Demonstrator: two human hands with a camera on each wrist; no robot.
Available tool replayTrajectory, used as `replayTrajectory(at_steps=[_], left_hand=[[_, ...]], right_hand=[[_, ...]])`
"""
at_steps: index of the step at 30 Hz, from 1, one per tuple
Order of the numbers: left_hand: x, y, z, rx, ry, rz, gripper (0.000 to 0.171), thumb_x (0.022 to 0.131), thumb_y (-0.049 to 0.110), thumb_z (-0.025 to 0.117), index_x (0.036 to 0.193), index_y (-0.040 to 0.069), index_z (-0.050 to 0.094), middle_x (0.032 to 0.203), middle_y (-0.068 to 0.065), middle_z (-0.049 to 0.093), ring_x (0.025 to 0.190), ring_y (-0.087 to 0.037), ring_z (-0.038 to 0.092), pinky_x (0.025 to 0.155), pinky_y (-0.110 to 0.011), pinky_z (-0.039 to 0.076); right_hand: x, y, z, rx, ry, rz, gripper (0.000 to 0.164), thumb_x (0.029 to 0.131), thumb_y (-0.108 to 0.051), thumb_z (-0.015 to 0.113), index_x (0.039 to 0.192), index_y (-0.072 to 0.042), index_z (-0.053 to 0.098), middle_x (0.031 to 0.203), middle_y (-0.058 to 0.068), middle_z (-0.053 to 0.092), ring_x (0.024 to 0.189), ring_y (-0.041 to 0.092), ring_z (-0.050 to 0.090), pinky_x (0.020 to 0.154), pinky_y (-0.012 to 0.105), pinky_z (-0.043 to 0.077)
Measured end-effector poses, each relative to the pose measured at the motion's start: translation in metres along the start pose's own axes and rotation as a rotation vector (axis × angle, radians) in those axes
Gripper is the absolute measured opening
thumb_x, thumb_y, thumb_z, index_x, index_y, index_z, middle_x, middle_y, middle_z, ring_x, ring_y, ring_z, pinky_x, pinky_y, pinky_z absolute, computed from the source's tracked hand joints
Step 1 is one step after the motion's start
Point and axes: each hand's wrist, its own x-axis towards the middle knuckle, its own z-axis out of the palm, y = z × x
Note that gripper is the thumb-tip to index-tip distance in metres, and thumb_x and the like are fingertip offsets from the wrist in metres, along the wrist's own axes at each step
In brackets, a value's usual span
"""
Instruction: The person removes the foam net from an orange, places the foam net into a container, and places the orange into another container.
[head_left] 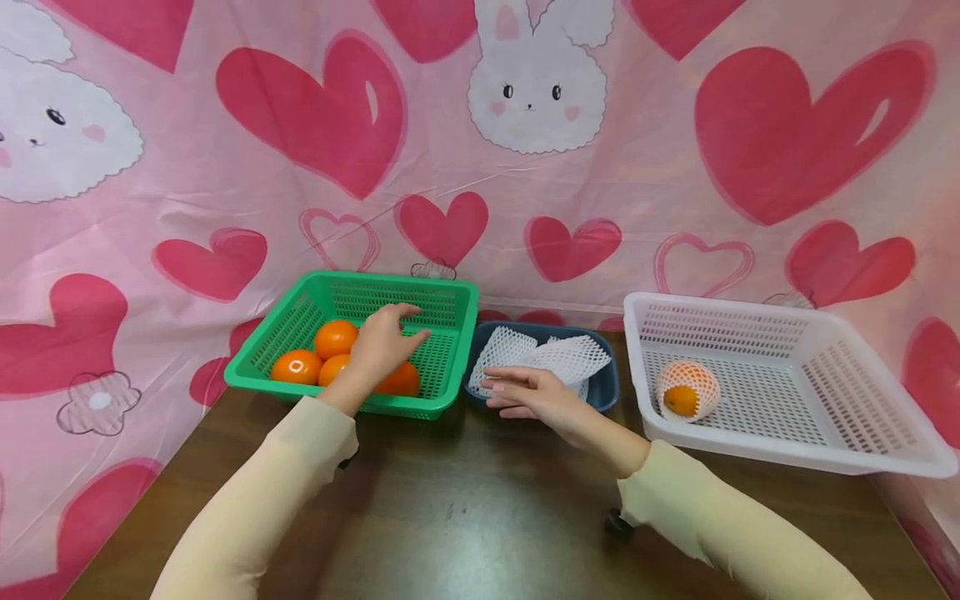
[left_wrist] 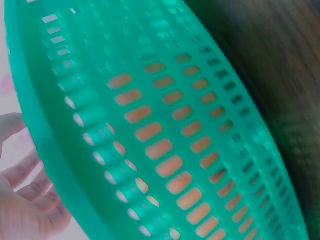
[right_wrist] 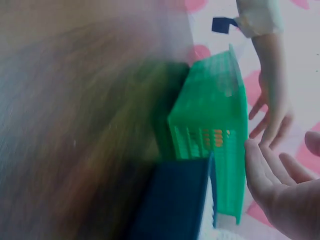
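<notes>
Over the green basket (head_left: 453, 392) my left hand (head_left: 381, 340) hovers with fingers spread and nothing in them. Several oranges (head_left: 296, 367) lie in that basket, partly covered by the hand in the head view. My right hand (head_left: 536, 396) is held, fingers extended and holding nothing, above the front of the dark blue tray (head_left: 606, 392). White foam net sleeves (head_left: 573, 357) fill this tray. In the left wrist view the green basket's slotted wall (left_wrist: 90, 150) shows orange behind it, with my left fingers (left_wrist: 30, 185) beyond the rim.
At the right stands a white basket (head_left: 750, 446) holding one orange in a foam net (head_left: 687, 390). All three containers stand along the back of the brown wooden table (head_left: 450, 517). A pink cloth with hearts and rabbits (head_left: 442, 167) hangs right behind them.
</notes>
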Motion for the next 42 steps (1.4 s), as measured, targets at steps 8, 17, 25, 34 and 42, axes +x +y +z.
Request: replayTrajectory(at_steps=[8,17,25,34,42], left_hand=[[-0.011,0.032,0.010,-0.041,-0.011,0.078,0.043,0.095,0.027,0.075,0.132,0.009,0.067,0.120,-0.012,0.068,0.091,-0.026,0.062,0.074,-0.040,0.056],[-0.025,0.058,0.030,-0.130,-0.054,0.189,0.032,0.094,0.023,0.077,0.120,0.007,0.071,0.108,-0.012,0.071,0.089,-0.023,0.065,0.069,-0.031,0.057],[-0.033,0.082,0.055,-0.231,-0.113,0.269,0.028,0.093,0.019,0.077,0.117,0.006,0.072,0.106,-0.008,0.073,0.087,-0.022,0.066,0.070,-0.027,0.057],[-0.033,0.103,0.087,-0.377,-0.200,0.226,0.026,0.094,0.023,0.075,0.116,0.010,0.074,0.103,-0.003,0.073,0.089,-0.019,0.066,0.071,-0.025,0.056],[-0.028,0.123,0.120,-0.544,-0.248,0.200,0.020,0.093,0.019,0.076,0.110,0.007,0.077,0.097,-0.003,0.074,0.081,-0.012,0.065,0.073,-0.023,0.055]], right_hand=[[-0.032,-0.009,-0.034,-0.202,0.029,-0.091,0.042,0.105,-0.016,0.060,0.139,0.008,0.056,0.140,0.029,0.056,0.123,0.045,0.058,0.097,0.040,0.053],[-0.074,-0.033,-0.070,-0.433,0.169,-0.147,0.034,0.104,-0.018,0.061,0.132,0.000,0.065,0.130,0.026,0.063,0.108,0.023,0.068,0.091,0.025,0.053],[-0.100,-0.047,-0.121,-0.573,0.395,-0.120,0.037,0.104,-0.024,0.062,0.130,0.002,0.066,0.122,0.008,0.071,0.103,0.006,0.067,0.087,0.018,0.053],[-0.113,-0.024,-0.175,-0.210,0.423,-0.196,0.027,0.105,-0.006,0.057,0.114,-0.024,0.076,0.109,-0.012,0.073,0.098,0.003,0.070,0.083,0.018,0.055],[-0.124,-0.010,-0.199,-0.269,0.533,-0.111,0.022,0.103,-0.011,0.061,0.112,-0.026,0.075,0.103,-0.021,0.070,0.094,-0.004,0.066,0.079,0.014,0.054]])
